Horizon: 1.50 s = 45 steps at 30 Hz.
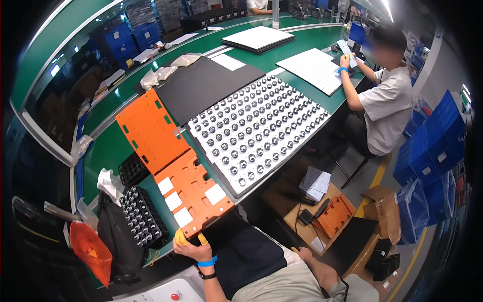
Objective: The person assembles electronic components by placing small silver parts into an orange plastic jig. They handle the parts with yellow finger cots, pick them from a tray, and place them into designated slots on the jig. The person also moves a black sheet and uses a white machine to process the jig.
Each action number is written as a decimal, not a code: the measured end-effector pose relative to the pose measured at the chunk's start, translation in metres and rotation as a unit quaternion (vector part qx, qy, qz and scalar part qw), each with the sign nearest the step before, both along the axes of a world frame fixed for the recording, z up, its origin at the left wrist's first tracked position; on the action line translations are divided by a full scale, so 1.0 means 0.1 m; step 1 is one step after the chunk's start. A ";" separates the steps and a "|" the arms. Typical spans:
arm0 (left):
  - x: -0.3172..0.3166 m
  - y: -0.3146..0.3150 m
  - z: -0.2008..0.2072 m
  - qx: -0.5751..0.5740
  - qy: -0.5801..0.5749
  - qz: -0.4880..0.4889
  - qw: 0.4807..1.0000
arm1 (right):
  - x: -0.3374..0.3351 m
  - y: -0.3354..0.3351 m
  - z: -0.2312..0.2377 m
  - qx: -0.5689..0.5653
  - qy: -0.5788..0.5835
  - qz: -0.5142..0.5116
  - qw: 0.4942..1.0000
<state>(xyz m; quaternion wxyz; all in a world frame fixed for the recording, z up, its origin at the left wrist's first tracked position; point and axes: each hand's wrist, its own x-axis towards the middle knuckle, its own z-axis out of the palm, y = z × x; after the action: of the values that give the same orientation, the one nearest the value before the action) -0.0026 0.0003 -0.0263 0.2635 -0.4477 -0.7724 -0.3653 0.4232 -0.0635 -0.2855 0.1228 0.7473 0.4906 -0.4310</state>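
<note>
- Gripping the near edge of the orange plate (193, 194), your left hand (187, 245) has its grip closed on it, yellow-capped fingertips (180, 236) pinching.
- Plate lies flat on the green surface (108, 151), just ahead of that hand.
- Your right hand (302, 251) rests low at your lap; I cannot tell its grip.

A white tray of small round parts (256, 131) lies beside a black sheet (206, 85) on the green bench (108, 146).
</note>
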 end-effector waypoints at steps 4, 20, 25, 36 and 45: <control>-0.02 -0.05 -0.12 -0.005 0.004 -0.001 1.000 | -0.05 0.07 -0.05 -0.054 0.003 0.067 0.996; -0.05 -0.09 -0.08 -0.022 0.015 -0.013 1.000 | 0.20 0.50 -0.98 -0.121 -0.050 0.076 0.988; -0.05 -0.09 -0.11 -0.013 0.003 -0.022 1.000 | 0.15 0.58 -0.71 -0.102 -0.056 0.057 0.992; -0.07 -0.08 -0.16 -0.038 0.037 0.000 0.999 | 0.15 0.66 -0.64 -0.092 -0.055 0.041 0.993; -0.07 -0.08 -0.15 -0.027 0.042 -0.003 0.999 | 0.22 0.64 -0.60 -0.090 -0.061 0.032 0.994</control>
<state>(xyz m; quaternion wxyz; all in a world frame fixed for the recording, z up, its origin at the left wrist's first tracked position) -0.0100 -0.0079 -0.0416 0.2820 -0.4721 -0.7689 -0.3260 0.4454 0.0003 -0.3459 0.2329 0.7417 0.4652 -0.4232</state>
